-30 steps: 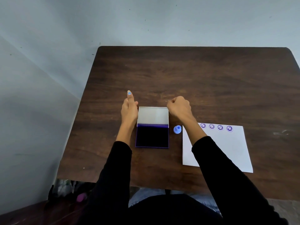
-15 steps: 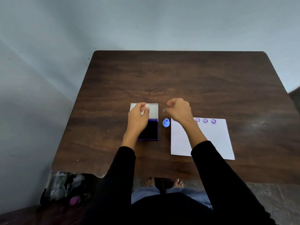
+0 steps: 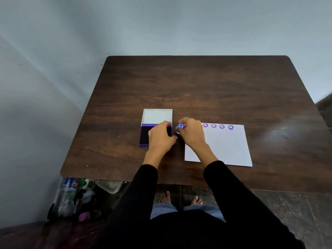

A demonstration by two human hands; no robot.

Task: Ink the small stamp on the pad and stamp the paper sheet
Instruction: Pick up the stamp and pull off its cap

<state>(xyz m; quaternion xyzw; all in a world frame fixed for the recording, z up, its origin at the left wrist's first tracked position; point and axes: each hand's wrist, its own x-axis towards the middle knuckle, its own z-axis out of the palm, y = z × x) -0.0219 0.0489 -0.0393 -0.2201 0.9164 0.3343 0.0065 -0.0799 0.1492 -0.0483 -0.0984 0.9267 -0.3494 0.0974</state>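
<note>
Item: our right hand (image 3: 193, 133), wrist bent, fingers (image 3: 181, 123) pinched on the small blue stamp (image 3: 180, 127), held between the open ink pad (image 3: 143, 135) and the paper sheet (image 3: 226, 146). Item: our left hand (image 3: 160, 136), palm down over the pad's dark ink bed, fingers curled at its right edge; whether they clasp it, we cannot tell. Both forearms reach forward over the wooden counter (image 3: 197, 87).
</note>
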